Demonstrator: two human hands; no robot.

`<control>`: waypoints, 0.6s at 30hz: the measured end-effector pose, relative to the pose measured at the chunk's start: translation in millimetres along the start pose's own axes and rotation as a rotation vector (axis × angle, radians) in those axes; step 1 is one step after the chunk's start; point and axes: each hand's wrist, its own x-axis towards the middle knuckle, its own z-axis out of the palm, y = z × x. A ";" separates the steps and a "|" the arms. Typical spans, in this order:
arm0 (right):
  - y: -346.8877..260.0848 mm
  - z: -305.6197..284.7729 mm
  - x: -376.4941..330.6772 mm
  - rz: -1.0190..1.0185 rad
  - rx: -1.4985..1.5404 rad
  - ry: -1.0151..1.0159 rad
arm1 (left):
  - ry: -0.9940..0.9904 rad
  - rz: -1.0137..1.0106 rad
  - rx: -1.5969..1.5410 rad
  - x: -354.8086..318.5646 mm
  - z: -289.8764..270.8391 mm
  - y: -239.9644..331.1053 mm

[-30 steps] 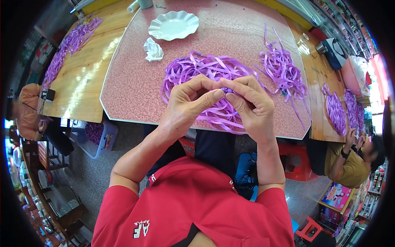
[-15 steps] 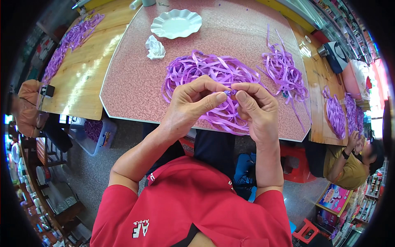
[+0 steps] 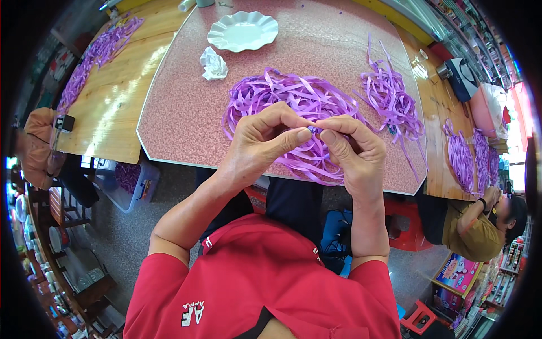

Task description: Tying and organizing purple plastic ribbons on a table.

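Note:
My left hand (image 3: pixel 261 138) and my right hand (image 3: pixel 357 153) meet fingertip to fingertip over the near part of the table. Between thumb and forefinger, both pinch a small purple piece (image 3: pixel 314 130) with a pale spot on it. Its exact kind is too small to make out, and the fingers cover its ends. Beneath and behind the hands lies a big loose heap of purple ribbons (image 3: pixel 293 90), partly hidden by my fingers. A second, smaller bunch of purple ribbons (image 3: pixel 389 96) lies to the right, its loose ends trailing toward the table's edge.
On the pink speckled table (image 3: pixel 180 113) are a white scalloped plate (image 3: pixel 243 31) and a crumpled white tissue (image 3: pixel 213 64). More purple ribbons (image 3: pixel 460 158) lie on the right wooden table. People sit at both sides. A plastic bin (image 3: pixel 127 186) stands on the floor at left.
My right hand has shifted slightly right and down, its fingers now closer on the small purple piece. The person at right has lowered and joined their hands.

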 end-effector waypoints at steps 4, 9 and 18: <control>-2.8 0.3 -0.6 -0.016 -0.040 0.006 | 0.010 0.016 -0.005 0.2 1.6 -0.4; 1.1 -1.9 2.3 -0.239 -0.228 -0.042 | -0.023 0.181 0.345 0.7 0.8 11.6; -9.6 1.2 0.3 -0.075 -0.169 -0.037 | -0.057 0.203 0.497 1.9 -4.0 13.4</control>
